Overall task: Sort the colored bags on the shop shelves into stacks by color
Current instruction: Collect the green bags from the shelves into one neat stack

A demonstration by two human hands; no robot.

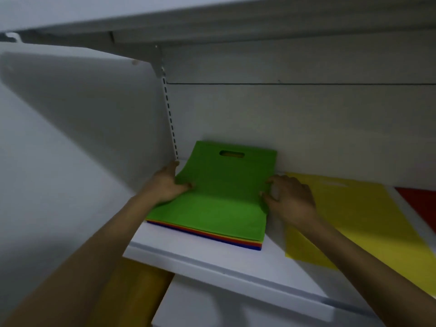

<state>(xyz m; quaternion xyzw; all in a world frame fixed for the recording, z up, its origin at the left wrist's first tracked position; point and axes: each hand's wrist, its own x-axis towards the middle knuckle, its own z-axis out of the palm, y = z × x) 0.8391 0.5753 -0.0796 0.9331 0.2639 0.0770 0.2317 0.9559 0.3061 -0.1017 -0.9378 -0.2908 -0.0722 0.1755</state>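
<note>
A green bag (219,192) with a cut-out handle lies on top of a mixed stack (212,237) whose edges show yellow, red and blue. Its far end curls up against the back wall. My left hand (167,182) grips the green bag's left edge, thumb on top. My right hand (287,197) pinches its right edge with curled fingers. A flat yellow bag (363,220) lies to the right of the stack, partly under my right forearm. A red bag (420,201) shows at the far right.
The white shelf (212,263) has a raised front lip. Another shelf hangs close overhead. A slotted upright (169,114) runs down the back wall left of the stack. Yellow material (132,291) sits on the level below.
</note>
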